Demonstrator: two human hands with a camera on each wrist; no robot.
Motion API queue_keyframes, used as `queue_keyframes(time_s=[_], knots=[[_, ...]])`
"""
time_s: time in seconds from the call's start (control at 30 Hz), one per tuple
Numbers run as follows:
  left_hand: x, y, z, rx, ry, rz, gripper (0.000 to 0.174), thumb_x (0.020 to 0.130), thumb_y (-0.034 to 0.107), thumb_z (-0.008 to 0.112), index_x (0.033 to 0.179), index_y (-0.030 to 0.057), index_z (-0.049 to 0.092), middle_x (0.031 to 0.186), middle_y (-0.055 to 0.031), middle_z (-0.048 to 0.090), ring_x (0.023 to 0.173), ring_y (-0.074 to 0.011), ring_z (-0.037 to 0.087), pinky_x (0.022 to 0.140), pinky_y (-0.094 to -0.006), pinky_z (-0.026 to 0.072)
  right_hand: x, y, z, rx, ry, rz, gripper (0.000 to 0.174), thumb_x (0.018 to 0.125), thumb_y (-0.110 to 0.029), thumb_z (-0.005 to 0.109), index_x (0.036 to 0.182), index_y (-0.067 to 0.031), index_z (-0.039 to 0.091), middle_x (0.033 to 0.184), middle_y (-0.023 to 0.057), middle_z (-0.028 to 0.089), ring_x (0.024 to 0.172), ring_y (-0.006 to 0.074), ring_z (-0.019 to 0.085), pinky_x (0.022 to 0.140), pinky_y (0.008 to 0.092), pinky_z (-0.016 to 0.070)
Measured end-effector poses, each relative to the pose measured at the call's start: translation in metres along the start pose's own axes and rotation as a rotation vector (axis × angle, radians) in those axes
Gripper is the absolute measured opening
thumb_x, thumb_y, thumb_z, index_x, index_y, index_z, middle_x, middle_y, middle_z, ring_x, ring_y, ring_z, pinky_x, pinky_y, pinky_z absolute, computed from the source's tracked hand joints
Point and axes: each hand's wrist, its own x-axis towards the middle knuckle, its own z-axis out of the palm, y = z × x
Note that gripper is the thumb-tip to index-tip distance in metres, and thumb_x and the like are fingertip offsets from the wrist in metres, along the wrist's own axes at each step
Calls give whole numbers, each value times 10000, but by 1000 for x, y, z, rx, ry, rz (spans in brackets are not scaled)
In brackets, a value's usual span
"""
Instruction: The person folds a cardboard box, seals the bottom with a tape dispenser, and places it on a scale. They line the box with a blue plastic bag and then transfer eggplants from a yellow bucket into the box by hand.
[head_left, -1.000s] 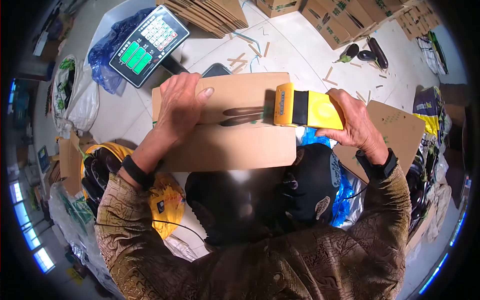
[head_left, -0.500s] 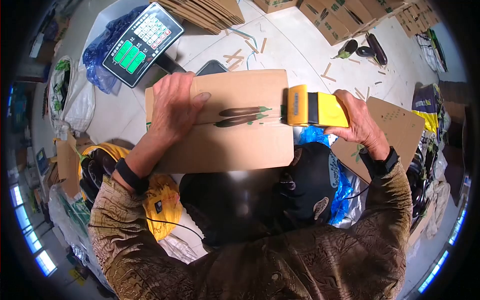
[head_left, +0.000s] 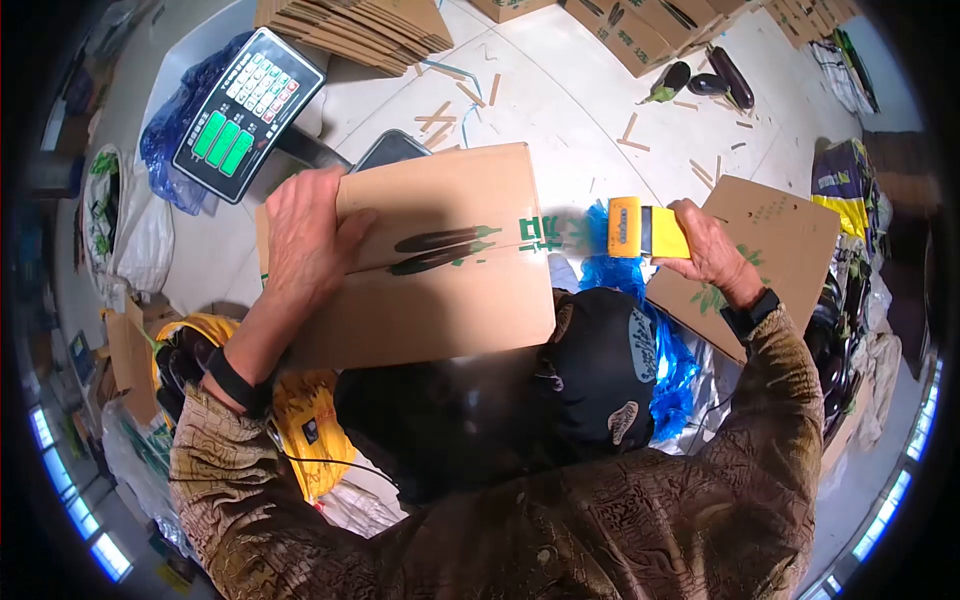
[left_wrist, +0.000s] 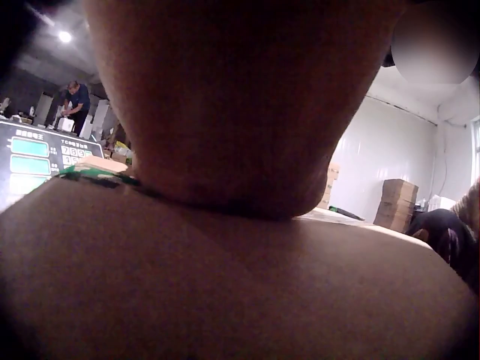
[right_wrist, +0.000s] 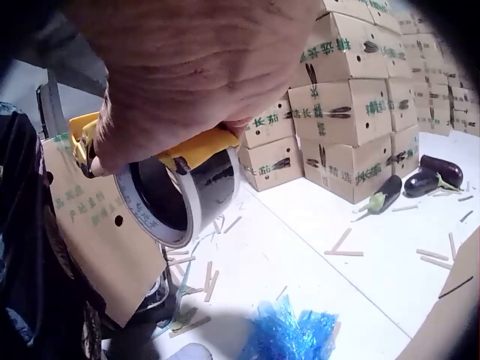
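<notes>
A cardboard box point(head_left: 430, 300) printed with eggplants and green characters lies across the person's lap in the head view. My left hand point(head_left: 305, 235) grips its far left part, fingers at the far edge and thumb over the top face. In the left wrist view this hand is a dark shape against the cardboard. Off the box's right end, my right hand point(head_left: 712, 248) holds a yellow tape dispenser point(head_left: 668, 232), with a gap between it and the box. The right wrist view shows the roll of tape point(right_wrist: 217, 184) in the dispenser, below the hand.
A scale display point(head_left: 250, 115) stands at the far left beside stacked flat cardboard point(head_left: 360, 30). Loose eggplants point(head_left: 730, 75) and cardboard strips lie on the floor. Blue plastic point(head_left: 670, 385) and another cardboard piece point(head_left: 775, 235) are at the right. Stacked boxes point(right_wrist: 345, 112) stand beyond.
The tape dispenser has moved rightward off the box's end, uncovering green characters there. Box and left hand have shifted left in the view, and the surroundings have shifted left too.
</notes>
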Motion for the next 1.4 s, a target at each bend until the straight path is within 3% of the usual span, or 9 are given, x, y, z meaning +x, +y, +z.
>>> queue_keyframes(time_s=[0.5,0.57,0.63,0.77,0.87,0.93,1.03,1.17,1.4], knots=[[5,8,1,35,-47,-83,457,900,321,518,1233,13,472,1108,-190,523,1098,-359,466,961,-453,319,98,-136,-12,-480,-322,47,327,794,-126,608,1074,29,535,849,153,587,817,295,638,671,393,529],[5,7,2,35,-8,-41,475,895,337,518,1233,7,470,1090,-198,519,1082,-366,470,954,-456,322,85,-105,9,-725,121,-708,224,823,-154,570,998,-14,578,850,133,605,832,294,637,663,373,512],[1,3,4,29,-6,-40,496,886,362,523,1225,4,474,1074,-198,517,1069,-370,475,949,-457,326,125,-94,59,-304,-414,-238,259,814,-229,617,986,-37,598,910,145,644,926,329,642,732,393,517],[1,-2,7,25,-4,-45,483,862,330,514,1218,6,485,1069,-200,517,1062,-371,480,952,-458,327,127,-26,105,7,-427,371,494,766,-435,725,991,1,670,901,117,704,842,340,665,729,448,504],[4,-3,8,18,-26,-70,476,847,302,510,1220,8,485,1075,-200,517,1069,-368,480,958,-455,325,90,50,167,469,-433,547,558,820,-493,717,1082,-5,652,920,100,689,793,222,656,720,373,514],[6,2,7,39,-42,-88,474,845,300,508,1219,10,486,1080,-199,518,1074,-366,479,963,-454,324,67,72,204,1436,-275,789,514,892,-459,671,1174,-31,636,939,39,646,765,104,597,671,262,505],[7,6,3,68,-66,-105,471,853,303,501,1222,11,487,1090,-197,519,1084,-361,480,970,-449,321,58,54,224,1708,-73,915,468,949,-359,630,1291,-49,562,945,-36,597,748,35,540,615,173,490],[7,7,1,50,-99,-132,583,924,497,453,1231,3,493,1108,-202,527,1098,-371,474,965,-452,313,46,71,260,1843,56,887,465,945,-308,644,1323,-56,543,1034,-25,633,852,54,575,700,208,514],[8,2,3,68,-69,-74,608,952,529,414,1239,-1,490,1047,-188,527,1027,-361,491,905,-437,331,14,142,260,719,63,845,692,813,-573,671,1181,12,625,1051,169,688,996,257,654,851,371,503]])
